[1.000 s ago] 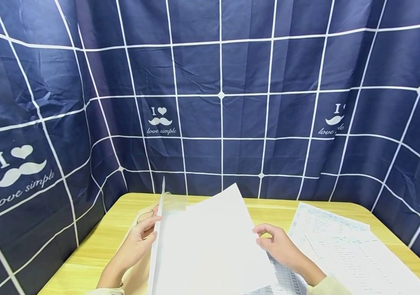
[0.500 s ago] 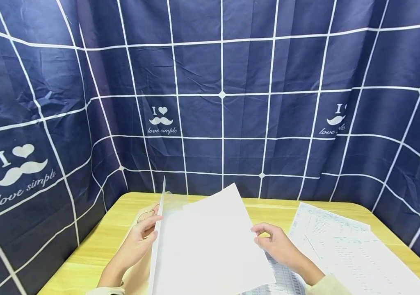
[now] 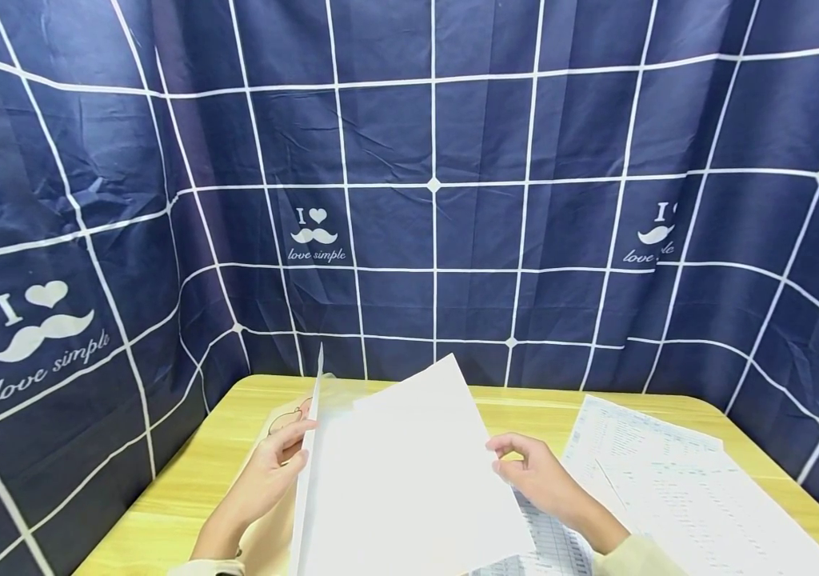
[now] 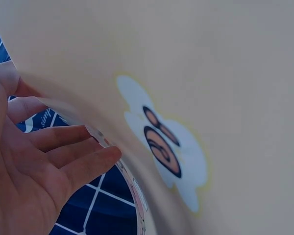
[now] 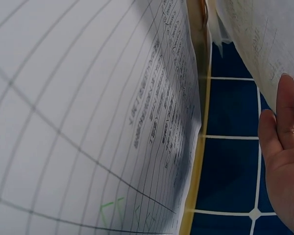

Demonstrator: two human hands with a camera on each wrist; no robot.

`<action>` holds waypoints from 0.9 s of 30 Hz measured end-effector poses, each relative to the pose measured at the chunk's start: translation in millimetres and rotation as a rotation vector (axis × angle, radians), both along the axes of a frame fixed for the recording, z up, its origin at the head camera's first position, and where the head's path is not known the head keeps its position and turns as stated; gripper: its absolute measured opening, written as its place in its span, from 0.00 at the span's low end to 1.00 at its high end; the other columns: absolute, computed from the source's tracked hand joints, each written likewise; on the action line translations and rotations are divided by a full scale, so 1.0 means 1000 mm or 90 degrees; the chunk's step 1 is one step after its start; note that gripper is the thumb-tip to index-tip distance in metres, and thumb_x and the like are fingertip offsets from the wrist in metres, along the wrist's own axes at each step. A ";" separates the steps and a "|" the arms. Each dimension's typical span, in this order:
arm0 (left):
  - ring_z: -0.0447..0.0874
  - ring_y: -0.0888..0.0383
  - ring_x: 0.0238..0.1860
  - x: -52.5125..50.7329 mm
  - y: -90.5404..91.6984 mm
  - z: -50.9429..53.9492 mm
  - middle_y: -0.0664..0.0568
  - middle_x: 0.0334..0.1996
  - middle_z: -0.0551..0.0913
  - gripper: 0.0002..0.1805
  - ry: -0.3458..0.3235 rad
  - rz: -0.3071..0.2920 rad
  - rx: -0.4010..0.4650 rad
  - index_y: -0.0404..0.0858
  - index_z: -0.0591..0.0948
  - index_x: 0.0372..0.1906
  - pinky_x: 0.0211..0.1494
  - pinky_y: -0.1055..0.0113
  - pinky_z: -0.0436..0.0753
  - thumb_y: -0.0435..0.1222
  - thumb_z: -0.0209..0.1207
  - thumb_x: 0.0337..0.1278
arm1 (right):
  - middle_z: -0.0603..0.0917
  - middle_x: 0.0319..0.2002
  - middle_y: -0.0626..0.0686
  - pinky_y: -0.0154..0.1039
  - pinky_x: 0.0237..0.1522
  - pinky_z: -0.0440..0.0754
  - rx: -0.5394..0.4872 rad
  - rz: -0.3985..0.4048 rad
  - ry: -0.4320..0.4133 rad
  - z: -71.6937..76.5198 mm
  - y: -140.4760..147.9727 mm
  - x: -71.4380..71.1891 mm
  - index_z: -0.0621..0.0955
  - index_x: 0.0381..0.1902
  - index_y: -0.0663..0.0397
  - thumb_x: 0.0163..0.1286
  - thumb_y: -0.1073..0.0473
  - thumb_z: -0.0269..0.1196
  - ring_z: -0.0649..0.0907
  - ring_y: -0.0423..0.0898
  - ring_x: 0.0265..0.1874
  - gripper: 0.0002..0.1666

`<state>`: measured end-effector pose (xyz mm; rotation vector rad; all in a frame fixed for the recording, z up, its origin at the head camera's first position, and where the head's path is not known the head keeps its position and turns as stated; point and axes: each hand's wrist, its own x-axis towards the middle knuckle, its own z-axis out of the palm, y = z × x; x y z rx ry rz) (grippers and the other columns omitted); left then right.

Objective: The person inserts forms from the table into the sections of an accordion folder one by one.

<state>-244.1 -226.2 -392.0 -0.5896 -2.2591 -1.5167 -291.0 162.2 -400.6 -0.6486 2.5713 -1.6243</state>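
Observation:
My left hand [image 3: 265,472] grips the raised edge of a folder whose beige cover [image 4: 235,58] carries a cartoon print in the left wrist view. A clear plastic sleeve [image 3: 341,390] shows inside the folder. Over it lies a white sheet of paper [image 3: 424,472], slanted, its top corner pointing away from me. Thumb and fingers of my right hand [image 3: 542,478] pinch the sheet's right edge. In the right wrist view, faint writing is visible on the underside of the paper [image 5: 264,44]. Whether the sheet's left edge is inside the sleeve, I cannot tell.
Printed sheets [image 3: 697,504] lie overlapping on the right of the yellow wooden table [image 3: 525,398]. Another ruled sheet [image 3: 557,544] sits under my right forearm. A dark blue curtain [image 3: 474,240] with white lines hangs behind the table and at its sides.
My right hand has shifted slightly left, and the white sheet has moved left with it. The left hand and folder stay nearly in place.

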 end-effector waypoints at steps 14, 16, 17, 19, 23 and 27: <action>0.76 0.64 0.53 0.000 0.000 0.001 0.29 0.58 0.70 0.19 -0.020 -0.008 0.014 0.21 0.71 0.55 0.50 0.80 0.76 0.20 0.49 0.58 | 0.78 0.44 0.58 0.32 0.36 0.79 -0.011 -0.025 -0.011 0.001 -0.002 0.000 0.76 0.52 0.65 0.62 0.63 0.61 0.78 0.43 0.31 0.20; 0.76 0.64 0.53 0.000 0.000 0.001 0.29 0.58 0.70 0.19 -0.025 -0.008 0.014 0.22 0.72 0.56 0.50 0.80 0.76 0.21 0.49 0.58 | 0.78 0.44 0.59 0.32 0.36 0.79 -0.017 -0.025 -0.012 0.000 -0.003 0.000 0.77 0.51 0.65 0.62 0.64 0.61 0.78 0.42 0.32 0.20; 0.76 0.64 0.53 0.000 0.000 0.001 0.29 0.58 0.70 0.19 -0.023 -0.008 0.014 0.21 0.72 0.56 0.50 0.80 0.76 0.21 0.49 0.58 | 0.78 0.44 0.59 0.32 0.36 0.79 -0.019 -0.025 -0.012 -0.001 -0.003 0.000 0.77 0.51 0.65 0.62 0.64 0.61 0.77 0.42 0.32 0.19; 0.76 0.65 0.53 0.000 0.000 0.000 0.28 0.58 0.69 0.19 -0.017 -0.009 0.015 0.21 0.72 0.55 0.50 0.80 0.76 0.20 0.49 0.57 | 0.78 0.43 0.59 0.31 0.36 0.79 -0.020 -0.025 -0.013 -0.002 -0.005 -0.001 0.77 0.51 0.65 0.62 0.64 0.60 0.77 0.41 0.32 0.19; 0.77 0.64 0.52 0.000 0.000 0.000 0.27 0.57 0.69 0.19 -0.012 -0.013 0.017 0.19 0.71 0.54 0.49 0.80 0.76 0.20 0.49 0.57 | 0.79 0.43 0.58 0.31 0.36 0.79 -0.018 -0.030 -0.011 -0.003 -0.007 -0.001 0.77 0.50 0.65 0.62 0.64 0.61 0.77 0.41 0.32 0.18; 0.78 0.61 0.52 0.000 0.001 0.001 0.27 0.55 0.70 0.19 -0.028 -0.016 0.022 0.19 0.71 0.55 0.48 0.79 0.77 0.21 0.48 0.58 | 0.79 0.43 0.58 0.31 0.36 0.79 -0.013 -0.031 -0.013 -0.003 -0.009 -0.001 0.77 0.51 0.64 0.62 0.63 0.61 0.78 0.42 0.34 0.19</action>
